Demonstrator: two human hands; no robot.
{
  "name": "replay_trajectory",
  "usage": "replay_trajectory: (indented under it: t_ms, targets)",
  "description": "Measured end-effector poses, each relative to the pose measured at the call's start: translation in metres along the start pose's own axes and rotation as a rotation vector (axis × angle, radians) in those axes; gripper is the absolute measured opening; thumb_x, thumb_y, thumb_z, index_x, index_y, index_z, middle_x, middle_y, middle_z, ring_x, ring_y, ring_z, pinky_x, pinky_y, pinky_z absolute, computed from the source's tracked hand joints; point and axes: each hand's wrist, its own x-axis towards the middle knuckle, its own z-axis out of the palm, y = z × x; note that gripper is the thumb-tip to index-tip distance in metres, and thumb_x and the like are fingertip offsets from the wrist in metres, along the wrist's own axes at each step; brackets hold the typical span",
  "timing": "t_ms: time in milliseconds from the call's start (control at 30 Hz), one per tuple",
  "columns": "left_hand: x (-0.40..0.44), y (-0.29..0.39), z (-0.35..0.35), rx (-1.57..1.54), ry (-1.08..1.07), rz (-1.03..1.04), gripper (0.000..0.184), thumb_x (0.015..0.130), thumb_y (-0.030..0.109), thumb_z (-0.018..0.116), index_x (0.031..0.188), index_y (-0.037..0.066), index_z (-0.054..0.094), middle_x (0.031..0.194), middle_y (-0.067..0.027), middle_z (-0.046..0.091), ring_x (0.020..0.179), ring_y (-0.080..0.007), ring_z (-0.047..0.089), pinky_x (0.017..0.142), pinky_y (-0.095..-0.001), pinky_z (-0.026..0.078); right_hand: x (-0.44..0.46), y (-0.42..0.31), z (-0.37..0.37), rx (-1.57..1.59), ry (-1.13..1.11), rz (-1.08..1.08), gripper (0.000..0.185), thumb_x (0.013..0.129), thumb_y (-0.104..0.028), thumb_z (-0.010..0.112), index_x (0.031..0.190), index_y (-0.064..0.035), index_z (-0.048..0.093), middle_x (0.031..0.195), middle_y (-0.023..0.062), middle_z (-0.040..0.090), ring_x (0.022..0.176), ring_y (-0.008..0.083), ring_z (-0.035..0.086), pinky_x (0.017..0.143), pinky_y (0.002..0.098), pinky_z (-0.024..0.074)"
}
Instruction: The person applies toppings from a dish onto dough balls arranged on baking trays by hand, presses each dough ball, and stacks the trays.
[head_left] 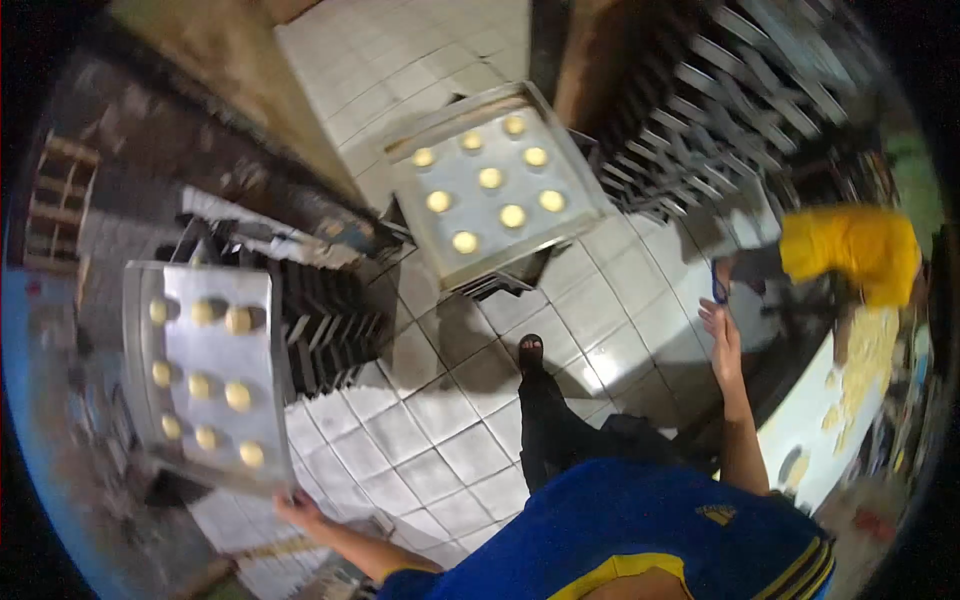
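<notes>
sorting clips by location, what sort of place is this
Probably a bakery: round, pale-yellow dough balls sit on silver, rectangular metal trays, and yellowish dough-like pieces lie on a white worktop.

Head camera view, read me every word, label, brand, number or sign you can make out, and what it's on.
"adidas": small yellow lettering by the logo on the blue shirt.
No other text is readable; the tray by the left hand shows none.
</notes>
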Motion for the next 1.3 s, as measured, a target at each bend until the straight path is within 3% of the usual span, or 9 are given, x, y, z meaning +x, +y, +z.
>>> replay_trajectory:
  t_ms: [200, 433, 567, 700, 767, 900, 1000, 1067, 1300]
  targets:
    - [-0.063, 0.088, -0.059, -0.261, -0.174, -0.556, 0.031, 0.094, 0.017, 0.072, 0.117, 0.001, 0.059, 0.117, -0.0128, 0.060, 0.108, -0.0282, 0.059, 0.098, -0.0438, 0.054, -0.070, 0.079, -0.078, 0.104, 0.234, 0.151, 0.060, 0.114, -0.050, 0.049, 0.142, 0.0012, 0.064, 0.136, 0.0150, 0.069, 0.120, 0.0224, 0.065, 0.107, 0.0389, 0.0503]
    - [-0.046, 0.333, 0.001, -1.374, -0.607, -0.760, 0.041, 0.095, 0.035, 0.068, 0.118, 0.003, 0.059, 0.109, -0.0102, 0.060, 0.098, -0.0260, 0.058, 0.095, -0.0477, 0.052, -0.260, 0.201, -0.227, 0.135, 0.575, 0.231, 0.046, 0.111, -0.036, 0.059, 0.135, 0.0019, 0.067, 0.119, 0.0145, 0.076, 0.105, 0.0216, 0.071, 0.097, 0.0366, 0.0551]
    - [-0.091, 0.501, 0.025, -1.111, -1.233, -0.007, 0.056, 0.096, 0.049, 0.062, 0.127, 0.003, 0.059, 0.111, -0.0132, 0.063, 0.103, -0.0278, 0.061, 0.095, -0.0487, 0.051, -0.376, 0.268, -0.353, -0.182, 0.950, 0.274, 0.031, 0.105, -0.028, 0.069, 0.120, -0.0035, 0.079, 0.108, 0.0164, 0.081, 0.090, 0.0252, 0.075, 0.083, 0.0386, 0.0595]
    - [-0.168, 0.662, 0.006, -1.274, -1.752, -0.476, 0.053, 0.092, 0.030, 0.068, 0.137, 0.003, 0.056, 0.122, -0.0160, 0.061, 0.112, -0.0319, 0.061, 0.100, -0.0502, 0.051, -0.452, 0.347, -0.448, -0.253, 1.218, 0.467, 0.033, 0.099, -0.029, 0.073, 0.117, -0.0023, 0.079, 0.103, 0.0222, 0.080, 0.091, 0.0294, 0.078, 0.083, 0.0406, 0.0602]
    - [-0.217, 0.748, -0.034, -1.186, -1.851, -0.092, 0.050, 0.087, 0.012, 0.069, 0.135, 0.002, 0.057, 0.125, -0.0150, 0.059, 0.113, -0.0329, 0.060, 0.102, -0.0518, 0.050, -0.472, 0.381, -0.495, -0.271, 1.228, 0.539, 0.034, 0.097, -0.029, 0.074, 0.118, -0.0017, 0.079, 0.105, 0.0215, 0.080, 0.096, 0.0322, 0.079, 0.087, 0.0412, 0.0603]
    - [-0.309, 0.806, -0.030, -0.961, -1.885, -0.353, 0.057, 0.083, 0.001, 0.066, 0.140, 0.002, 0.056, 0.134, -0.0140, 0.056, 0.119, -0.0318, 0.058, 0.103, -0.0502, 0.050, -0.479, 0.435, -0.551, -0.357, 1.135, 0.588, 0.035, 0.096, -0.027, 0.075, 0.121, -0.0026, 0.078, 0.115, 0.0221, 0.078, 0.102, 0.0353, 0.077, 0.093, 0.0435, 0.0590]
    - [-0.357, 0.804, 0.007, -1.227, -1.806, 0.822, 0.073, 0.095, 0.021, 0.073, 0.155, 0.000, 0.038, 0.126, -0.0105, 0.060, 0.108, -0.0265, 0.064, 0.090, -0.0428, 0.056, -0.464, 0.469, -0.581, -0.479, 1.048, 0.563, 0.034, 0.095, -0.027, 0.074, 0.119, -0.0030, 0.078, 0.114, 0.0218, 0.077, 0.105, 0.0384, 0.074, 0.094, 0.0463, 0.0574]
    - [-0.373, 0.826, -0.015, -1.049, -2.115, 0.056, 0.080, 0.094, 0.025, 0.077, 0.158, 0.001, 0.036, 0.127, -0.0111, 0.060, 0.111, -0.0255, 0.064, 0.093, -0.0428, 0.057, -0.452, 0.482, -0.593, -0.543, 0.997, 0.538, 0.034, 0.094, -0.027, 0.073, 0.118, -0.0036, 0.079, 0.111, 0.0213, 0.076, 0.106, 0.0399, 0.073, 0.095, 0.0480, 0.0565]
    - [-0.388, 0.856, -0.042, -1.053, -2.150, 0.267, 0.074, 0.103, 0.039, 0.067, 0.159, -0.001, 0.038, 0.145, -0.0147, 0.051, 0.128, -0.0244, 0.055, 0.107, -0.0421, 0.048, -0.432, 0.502, -0.607, -0.802, 0.796, 0.394, 0.019, 0.086, -0.018, 0.071, 0.100, -0.0093, 0.080, 0.099, 0.0167, 0.076, 0.097, 0.0399, 0.071, 0.088, 0.0497, 0.0566]
